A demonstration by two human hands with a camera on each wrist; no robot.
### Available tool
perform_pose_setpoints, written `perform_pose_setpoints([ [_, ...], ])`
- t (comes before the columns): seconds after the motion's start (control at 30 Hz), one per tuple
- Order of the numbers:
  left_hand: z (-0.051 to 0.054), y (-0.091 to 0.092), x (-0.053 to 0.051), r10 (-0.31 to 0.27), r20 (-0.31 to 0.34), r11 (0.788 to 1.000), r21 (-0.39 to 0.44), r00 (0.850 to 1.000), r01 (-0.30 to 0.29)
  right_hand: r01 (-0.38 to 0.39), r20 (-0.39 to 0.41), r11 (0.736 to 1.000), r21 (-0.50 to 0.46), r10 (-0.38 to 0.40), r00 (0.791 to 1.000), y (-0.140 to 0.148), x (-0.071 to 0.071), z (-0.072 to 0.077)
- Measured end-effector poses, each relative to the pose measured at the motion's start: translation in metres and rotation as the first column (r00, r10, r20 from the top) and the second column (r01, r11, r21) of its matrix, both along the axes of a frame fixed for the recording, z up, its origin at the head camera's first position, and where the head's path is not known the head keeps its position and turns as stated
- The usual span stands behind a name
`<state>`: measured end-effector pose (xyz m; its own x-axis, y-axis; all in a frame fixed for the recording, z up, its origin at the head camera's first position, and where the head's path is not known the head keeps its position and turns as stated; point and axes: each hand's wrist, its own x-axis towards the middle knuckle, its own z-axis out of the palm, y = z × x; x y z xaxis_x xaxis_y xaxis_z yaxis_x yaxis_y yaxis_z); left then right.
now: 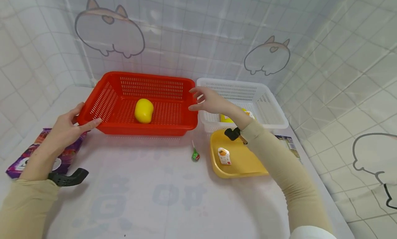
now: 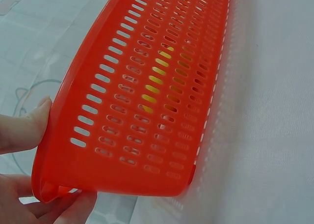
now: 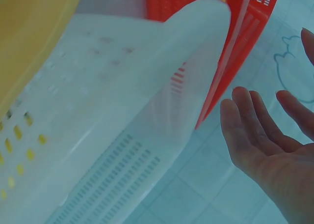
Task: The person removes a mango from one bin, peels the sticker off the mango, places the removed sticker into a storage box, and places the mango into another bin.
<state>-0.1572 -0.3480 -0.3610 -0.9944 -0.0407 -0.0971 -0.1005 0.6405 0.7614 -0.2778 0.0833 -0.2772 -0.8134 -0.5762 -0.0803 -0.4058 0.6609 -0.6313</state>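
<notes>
A red perforated basket (image 1: 145, 129) stands at the back left with a yellow mango (image 1: 144, 111) in it. My left hand (image 1: 66, 128) grips the basket's front left corner; in the left wrist view its thumb and fingers pinch the rim from both sides. My right hand (image 1: 211, 100) hovers by the basket's right end, above the white basket's left part. Its fingers are spread and loosely bent with nothing between them. In the right wrist view, the fingers (image 3: 240, 130) look apart from both baskets. The white perforated basket (image 1: 274, 106) holds yellow items, partly hidden by my right forearm.
A yellow tray (image 1: 245, 161) in front of the white basket bears a small fries-carton piece (image 1: 224, 156). A green-wrapped lollipop (image 1: 195, 155) lies left of it. Under my left wrist is a purple snack bag (image 1: 66, 158); another packet (image 1: 290, 147) lies right of the tray.
</notes>
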Motion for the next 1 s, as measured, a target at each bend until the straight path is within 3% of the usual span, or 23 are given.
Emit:
perform_pose_setpoints([
  [0.6, 0.003, 0.002, 0.002, -0.01, -0.004, 1.0, -0.004, 1.0, 0.01, 0.041, 0.11, 0.994, 0.101, -0.052, 0.993, 0.044, -0.017, 0.008],
  [1.0, 0.003, 0.002, 0.001, -0.004, -0.009, 1.0, -0.001, 1.0, 0.004, 0.045, 0.127, 0.991, 0.126, -0.061, 0.99, 0.061, -0.025, 0.008],
])
